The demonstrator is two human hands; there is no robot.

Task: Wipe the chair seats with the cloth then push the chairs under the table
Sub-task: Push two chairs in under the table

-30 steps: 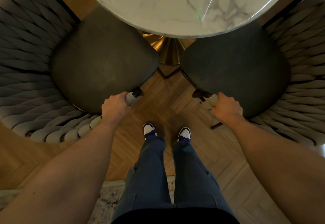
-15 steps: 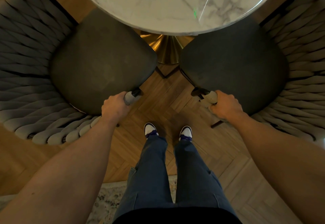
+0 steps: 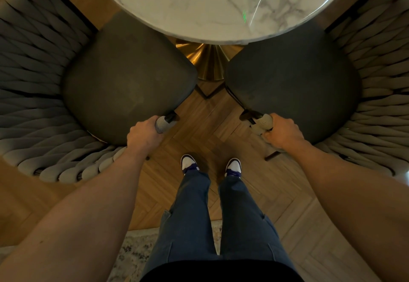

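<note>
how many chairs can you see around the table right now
2. One chair on the left, gripped by the left hand; one chair on the right, gripped by the right hand. Others may be out of frame.

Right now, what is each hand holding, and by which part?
The left hand grips the left chair by its woven arm end. The right hand grips the right chair by its arm end, with a cloth bunched under the fingers.

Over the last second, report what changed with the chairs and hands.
Both chair seats, left and right, slid slightly further under the marble table. The left hand and right hand kept gripping the chair arm ends. Feet stayed planted.
</note>
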